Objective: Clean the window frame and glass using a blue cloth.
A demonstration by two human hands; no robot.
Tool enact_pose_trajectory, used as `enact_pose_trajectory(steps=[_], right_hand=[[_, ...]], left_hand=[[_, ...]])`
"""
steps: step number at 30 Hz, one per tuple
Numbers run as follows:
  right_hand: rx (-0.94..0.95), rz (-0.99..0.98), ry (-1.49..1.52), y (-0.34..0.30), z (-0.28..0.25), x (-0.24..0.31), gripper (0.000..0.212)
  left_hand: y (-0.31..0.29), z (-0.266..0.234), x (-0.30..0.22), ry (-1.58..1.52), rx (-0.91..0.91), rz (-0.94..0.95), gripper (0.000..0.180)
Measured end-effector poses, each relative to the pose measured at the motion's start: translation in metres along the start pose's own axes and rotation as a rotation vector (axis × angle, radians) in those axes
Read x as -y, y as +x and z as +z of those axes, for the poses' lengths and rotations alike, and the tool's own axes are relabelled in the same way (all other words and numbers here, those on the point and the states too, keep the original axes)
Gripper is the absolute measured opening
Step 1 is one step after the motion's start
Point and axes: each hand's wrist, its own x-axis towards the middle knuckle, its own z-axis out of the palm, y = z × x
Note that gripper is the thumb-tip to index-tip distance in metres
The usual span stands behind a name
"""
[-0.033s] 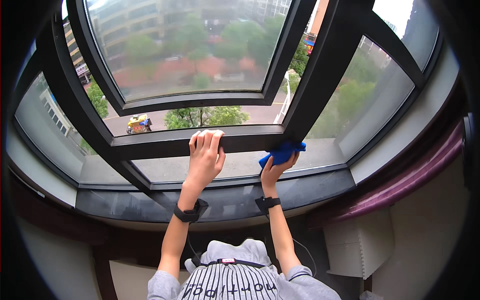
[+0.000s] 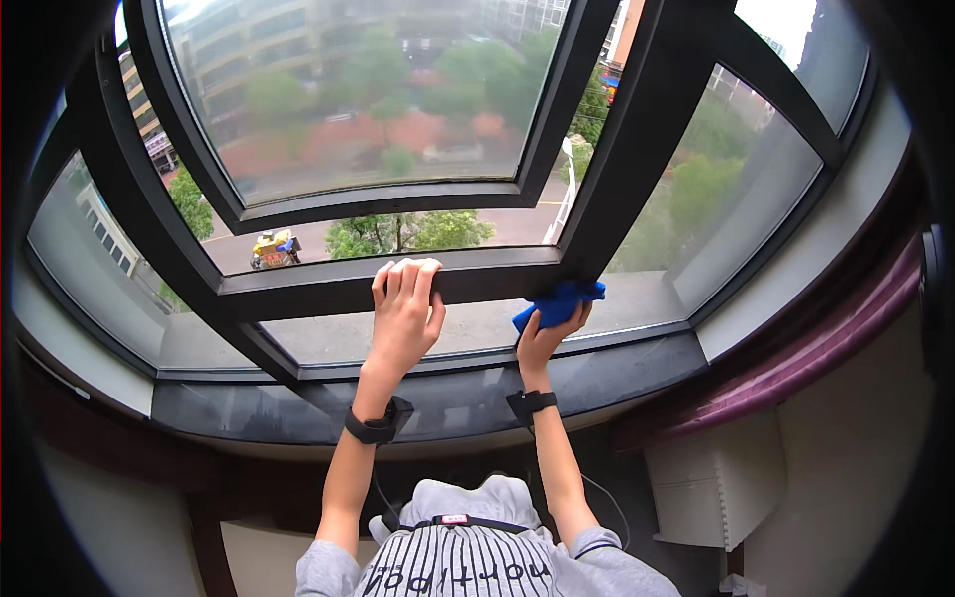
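Observation:
My left hand (image 2: 403,316) grips the dark window frame (image 2: 308,289), its fingers hooked over the top of the lower crossbar and the thumb in front. To its right, my right hand (image 2: 544,345) holds a bunched blue cloth (image 2: 560,302) against the underside of that crossbar, near the corner with the thick upright. The cloth hides part of the frame and of the right fingertips. Beyond the crossbar, a window sash (image 2: 383,202) with hazy glass is tilted outward, leaving a gap along its bottom and sides.
A dark, glossy sill (image 2: 239,406) runs below the windows. Fixed panes (image 2: 696,209) flank the opening. A purple curtain (image 2: 796,373) hangs at the right, above a white box-like piece (image 2: 686,483). Outside lie a street, trees (image 2: 453,231) and a loaded cart (image 2: 276,249).

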Motion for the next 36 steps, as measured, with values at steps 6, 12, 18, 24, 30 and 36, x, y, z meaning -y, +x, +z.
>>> enact_pose_trajectory(steps=[6,12,18,24,30,36], right_hand=[[0.075,0.313,-0.061,-0.088,0.005,-0.043,0.078],[0.161,0.363,-0.08,-0.068,-0.008,-0.029,0.079],[0.113,0.217,-0.081,-0.018,-0.012,0.0,0.083],[0.304,0.423,-0.213,-0.095,-0.018,-0.049,0.096],[0.335,0.544,-0.448,-0.119,-0.005,-0.065,0.099],[0.673,0.399,-0.374,-0.165,0.008,0.011,0.088]], left_hand=[[0.005,0.0,-0.002,0.024,-0.015,-0.016,0.042],[0.001,0.004,-0.004,0.057,0.009,-0.037,0.041],[0.001,0.005,-0.004,0.113,0.001,-0.052,0.039],[0.005,0.003,-0.003,0.109,0.009,-0.04,0.039],[0.006,0.004,-0.009,0.081,0.027,-0.033,0.039],[0.003,0.004,-0.004,0.124,-0.005,-0.036,0.038]])
